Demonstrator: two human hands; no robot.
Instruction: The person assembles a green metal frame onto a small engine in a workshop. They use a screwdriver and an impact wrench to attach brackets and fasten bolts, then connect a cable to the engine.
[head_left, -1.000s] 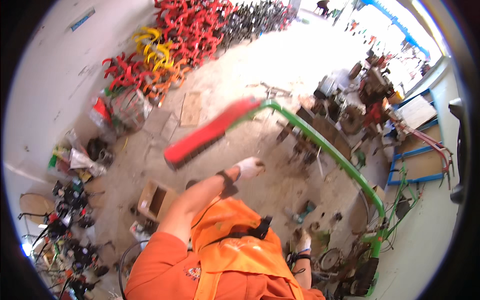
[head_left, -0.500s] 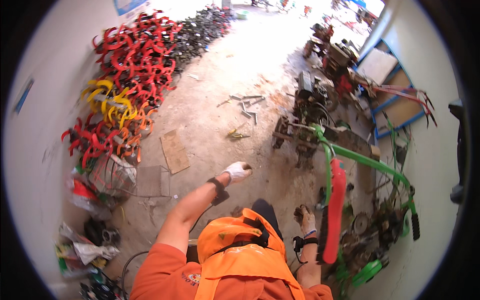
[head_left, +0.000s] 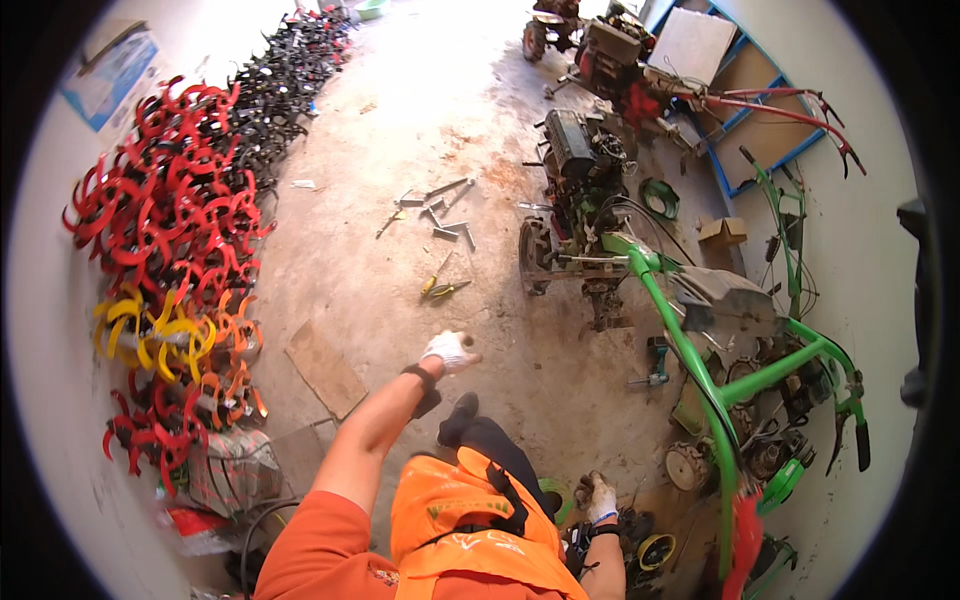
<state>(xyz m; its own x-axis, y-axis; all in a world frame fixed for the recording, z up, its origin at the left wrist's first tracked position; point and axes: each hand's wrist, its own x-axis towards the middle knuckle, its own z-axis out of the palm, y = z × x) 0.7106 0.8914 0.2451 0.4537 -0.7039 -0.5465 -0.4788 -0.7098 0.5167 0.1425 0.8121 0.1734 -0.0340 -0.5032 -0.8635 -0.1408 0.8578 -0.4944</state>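
My left hand point(head_left: 450, 352), in a white glove, hangs over the concrete floor with its fingers loosely bent and apart, holding nothing. The nearest things to it are a pair of pliers point(head_left: 448, 289) and a yellow-handled screwdriver point(head_left: 437, 268) on the floor. My right hand point(head_left: 600, 499) wears a glove with dark, dirty fingers. It is low at my right side, loosely open, and I see nothing in it. Beside it stands a walking tiller with long green handlebars point(head_left: 695, 365) and a dark engine point(head_left: 570, 145).
Several metal tools point(head_left: 450, 195) lie on the floor ahead. Red tiller blades point(head_left: 165, 190), yellow blades point(head_left: 165, 335) and black blades point(head_left: 290, 70) are heaped along the left wall. A cardboard piece point(head_left: 325, 370) lies nearby. A teal power drill point(head_left: 655, 362) is under the handlebars.
My view has swung right and moved forward, so the blade heaps sit further left. More of the green handlebars and the drill now show. Both hands remain without anything in them.
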